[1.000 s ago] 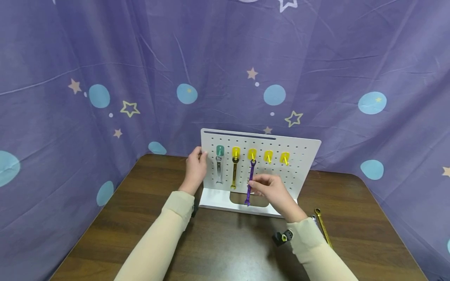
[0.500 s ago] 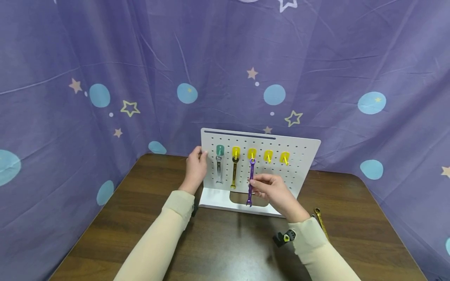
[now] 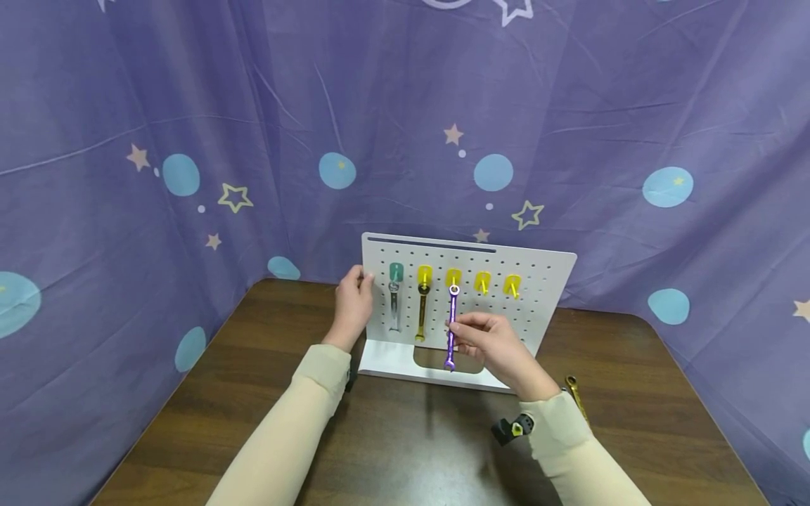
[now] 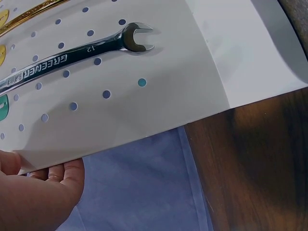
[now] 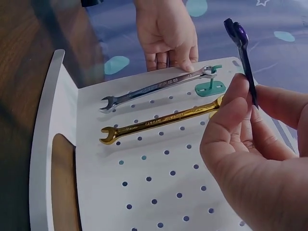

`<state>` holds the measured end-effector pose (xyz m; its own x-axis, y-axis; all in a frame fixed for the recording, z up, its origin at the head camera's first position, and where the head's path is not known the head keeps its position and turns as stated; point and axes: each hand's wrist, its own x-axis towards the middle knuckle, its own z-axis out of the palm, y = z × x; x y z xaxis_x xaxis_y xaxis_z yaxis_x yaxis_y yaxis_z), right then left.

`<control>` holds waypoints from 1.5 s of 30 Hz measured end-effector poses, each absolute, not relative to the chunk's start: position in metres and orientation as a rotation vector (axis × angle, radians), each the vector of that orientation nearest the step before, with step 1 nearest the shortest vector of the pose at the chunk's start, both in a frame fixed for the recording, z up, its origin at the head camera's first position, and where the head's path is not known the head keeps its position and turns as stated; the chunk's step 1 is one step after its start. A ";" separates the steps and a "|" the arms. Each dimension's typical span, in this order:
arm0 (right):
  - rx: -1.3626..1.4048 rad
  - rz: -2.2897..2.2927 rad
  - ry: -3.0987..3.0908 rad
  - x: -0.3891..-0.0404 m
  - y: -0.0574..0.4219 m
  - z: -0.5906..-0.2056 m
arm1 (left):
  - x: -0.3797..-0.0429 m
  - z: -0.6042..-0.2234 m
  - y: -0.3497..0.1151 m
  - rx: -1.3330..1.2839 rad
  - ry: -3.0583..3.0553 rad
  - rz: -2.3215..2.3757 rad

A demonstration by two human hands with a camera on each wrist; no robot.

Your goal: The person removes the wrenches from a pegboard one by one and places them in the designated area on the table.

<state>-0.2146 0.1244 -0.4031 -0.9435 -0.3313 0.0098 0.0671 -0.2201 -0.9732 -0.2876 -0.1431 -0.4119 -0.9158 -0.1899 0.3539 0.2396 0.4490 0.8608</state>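
My right hand (image 3: 496, 348) pinches a purple combination wrench (image 5: 245, 62) by its shaft, in front of the white pegboard (image 3: 538, 281). The wrench hangs nearly upright, ring end up, at the middle yellow hook (image 3: 453, 275); whether the ring is around the peg I cannot tell. My left hand (image 3: 354, 306) grips the pegboard's left edge, thumb in front and other fingers behind, as the left wrist view shows. A silver wrench (image 4: 72, 57) hangs on the green hook (image 5: 210, 88), and a gold wrench (image 5: 161, 122) beside it on a yellow hook (image 3: 425, 273).
Two more yellow hooks (image 3: 483, 282) to the right carry nothing. Another gold wrench (image 3: 576, 397) lies on the brown wooden table (image 3: 392, 443), partly behind the right sleeve. A purple patterned curtain (image 3: 405, 105) stands behind the table.
The purple wrench has turned slightly in my right hand, its lower end swinging a little to the right and its ring now facing the head camera. My left hand has stayed put.
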 end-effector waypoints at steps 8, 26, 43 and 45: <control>-0.268 -2.282 1.667 -0.213 0.125 -0.398 | -0.289 -0.414 -0.143 -0.042 -2.310 -1.448; -0.302 -2.281 1.708 -0.213 0.126 -0.398 | -0.289 -0.414 -0.143 -0.049 -2.290 -1.449; -0.309 -2.287 1.789 -0.209 0.131 -0.405 | -0.288 -0.413 -0.144 -0.035 -2.310 -1.454; -0.299 -2.293 1.786 -0.209 0.132 -0.406 | -0.288 -0.413 -0.144 -0.033 -2.309 -1.454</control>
